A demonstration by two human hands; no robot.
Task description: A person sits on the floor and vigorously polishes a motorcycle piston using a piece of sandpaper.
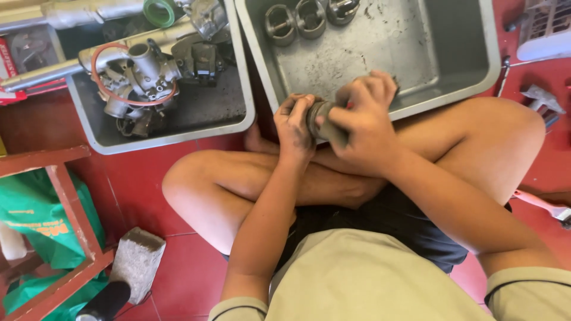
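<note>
I sit cross-legged on a red tiled floor. My left hand (295, 126) grips a round grey metal part, likely a piston (319, 116), from its left side. My right hand (361, 119) wraps over it from the right and presses a grey strip, perhaps abrasive paper (336, 135), against it. Both hands are grimy and meet above my crossed shins, at the near rim of a grey metal tray (380, 53). Three more pistons (295, 21) stand at the tray's far edge.
A second grey tray (178, 122) at the left holds a carburettor (140, 77) with an orange ring, engine parts and metal tubes. A red wooden frame (68, 208) with a green bag (35, 220) stands at lower left beside a stone block (138, 258). A brush (544, 205) lies right.
</note>
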